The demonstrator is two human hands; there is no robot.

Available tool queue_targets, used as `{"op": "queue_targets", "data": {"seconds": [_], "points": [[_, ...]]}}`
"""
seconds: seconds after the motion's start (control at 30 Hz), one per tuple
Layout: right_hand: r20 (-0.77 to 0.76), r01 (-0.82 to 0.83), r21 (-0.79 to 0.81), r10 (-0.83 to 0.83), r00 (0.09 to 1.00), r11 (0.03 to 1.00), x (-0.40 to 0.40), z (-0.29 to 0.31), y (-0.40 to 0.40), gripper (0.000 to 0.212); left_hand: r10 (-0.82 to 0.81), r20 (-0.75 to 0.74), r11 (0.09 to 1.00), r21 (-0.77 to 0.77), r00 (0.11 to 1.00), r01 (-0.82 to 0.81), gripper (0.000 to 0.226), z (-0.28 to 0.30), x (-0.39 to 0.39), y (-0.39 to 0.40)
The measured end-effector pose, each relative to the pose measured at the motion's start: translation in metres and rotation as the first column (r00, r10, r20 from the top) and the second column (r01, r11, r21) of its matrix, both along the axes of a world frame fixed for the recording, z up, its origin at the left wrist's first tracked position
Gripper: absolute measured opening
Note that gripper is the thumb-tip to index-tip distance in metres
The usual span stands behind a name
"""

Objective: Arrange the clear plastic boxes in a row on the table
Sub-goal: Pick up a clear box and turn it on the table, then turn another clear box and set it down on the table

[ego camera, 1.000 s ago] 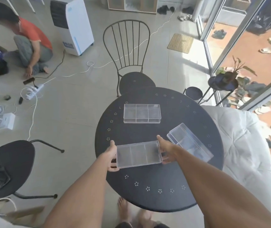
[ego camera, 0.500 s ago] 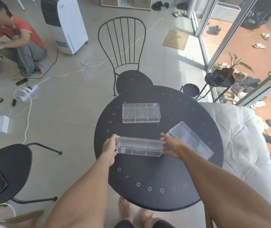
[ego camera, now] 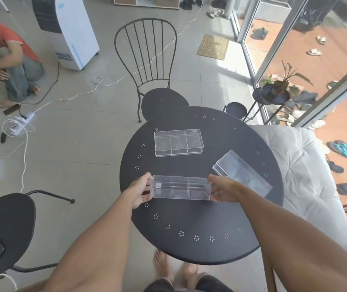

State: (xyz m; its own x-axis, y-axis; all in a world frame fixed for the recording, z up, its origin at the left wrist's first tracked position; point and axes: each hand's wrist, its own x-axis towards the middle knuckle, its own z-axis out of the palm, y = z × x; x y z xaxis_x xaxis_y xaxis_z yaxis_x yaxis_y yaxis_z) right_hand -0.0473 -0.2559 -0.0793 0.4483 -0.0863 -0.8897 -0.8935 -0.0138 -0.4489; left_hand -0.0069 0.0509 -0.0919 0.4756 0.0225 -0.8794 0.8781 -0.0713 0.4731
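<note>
Three clear plastic boxes are over a round black table [ego camera: 200, 239]. I hold the near clear box [ego camera: 181, 187] by its two ends, tipped so its side faces me, just above the table's left-middle. My left hand [ego camera: 140, 190] grips its left end and my right hand [ego camera: 224, 189] grips its right end. A second clear box [ego camera: 178, 142] with three compartments lies flat at the far middle of the table. A third clear box [ego camera: 242, 172] lies at an angle near the right edge, close behind my right hand.
A black wire chair [ego camera: 147, 66] stands beyond the table and a black stool [ego camera: 4, 230] at my left. A white cushion [ego camera: 301, 175] lies to the right by a plant stand [ego camera: 271, 95]. A person [ego camera: 6, 60] crouches on the floor at far left among cables.
The box in my hands has moved away from me and tipped from showing its top to showing its side. The other two boxes have stayed put.
</note>
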Motion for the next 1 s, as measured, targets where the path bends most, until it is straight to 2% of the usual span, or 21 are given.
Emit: {"op": "queue_targets", "data": {"seconds": [0.1, 0.27, 0.33, 0.43, 0.53, 0.57, 0.63, 0.7, 0.77, 0.83, 0.9, 0.93, 1.0], "points": [[0.062, -0.008, -0.007, 0.008, 0.998, 1.000, -0.008, -0.002, 0.006, 0.014, -0.070, 0.043, 0.998, -0.008, 0.997, 0.070, 0.023, -0.004, -0.004, 0.007], [0.127, -0.062, -0.157, 0.082, 0.988, 0.986, -0.021, -0.008, 0.019, 0.013, -0.070, 0.062, 0.994, -0.078, 0.996, 0.074, 0.025, -0.011, -0.008, 0.015], [0.131, -0.072, -0.158, 0.093, 0.987, 0.985, -0.025, -0.008, 0.023, 0.014, -0.057, 0.091, 0.996, -0.062, 0.994, 0.063, 0.026, -0.012, -0.005, 0.016], [0.129, -0.085, -0.154, 0.106, 0.986, 0.984, -0.030, -0.008, 0.028, 0.016, -0.118, 0.134, 0.992, 0.052, 0.984, 0.112, 0.032, -0.010, -0.001, 0.009], [0.117, -0.187, -0.325, 0.235, 0.965, 0.927, -0.029, 0.000, 0.022, 0.016, -0.190, 0.225, 0.928, 0.358, 0.956, 0.100, 0.034, -0.005, 0.010, -0.004], [0.134, -0.176, -0.388, 0.244, 0.960, 0.905, -0.028, 0.004, 0.015, 0.019, -0.211, 0.284, 0.889, 0.454, 0.935, 0.063, 0.032, -0.001, 0.017, -0.009], [0.213, -0.066, -0.434, 0.173, 0.962, 0.898, -0.024, 0.010, -0.003, 0.023, -0.227, 0.395, 0.855, 0.519, 0.890, -0.012, 0.032, 0.007, 0.034, -0.028], [0.280, 0.086, -0.429, 0.042, 0.959, 0.899, -0.023, 0.017, -0.025, 0.024, -0.270, 0.462, 0.878, 0.478, 0.845, 0.020, 0.034, 0.019, 0.050, -0.055], [0.315, 0.191, -0.446, -0.047, 0.948, 0.875, -0.024, 0.024, -0.049, 0.024, -0.303, 0.486, 0.927, 0.349, 0.820, 0.136, 0.031, 0.026, 0.064, -0.090], [0.312, 0.236, -0.510, -0.078, 0.947, 0.827, -0.028, 0.028, -0.072, 0.025, -0.309, 0.413, 0.951, 0.145, 0.857, 0.273, 0.024, 0.031, 0.074, -0.125], [0.300, 0.268, -0.565, -0.109, 0.948, 0.780, -0.033, 0.027, -0.094, 0.032, -0.329, 0.278, 0.932, -0.059, 0.902, 0.358, 0.022, 0.036, 0.081, -0.157], [0.292, 0.293, -0.570, -0.144, 0.946, 0.767, -0.036, 0.025, -0.104, 0.036, -0.342, 0.224, 0.918, -0.128, 0.912, 0.376, 0.023, 0.037, 0.083, -0.171], [0.273, 0.348, -0.557, -0.229, 0.934, 0.754, -0.044, 0.020, -0.120, 0.043, -0.384, 0.175, 0.894, -0.174, 0.907, 0.412, 0.026, 0.036, 0.088, -0.194]]}}
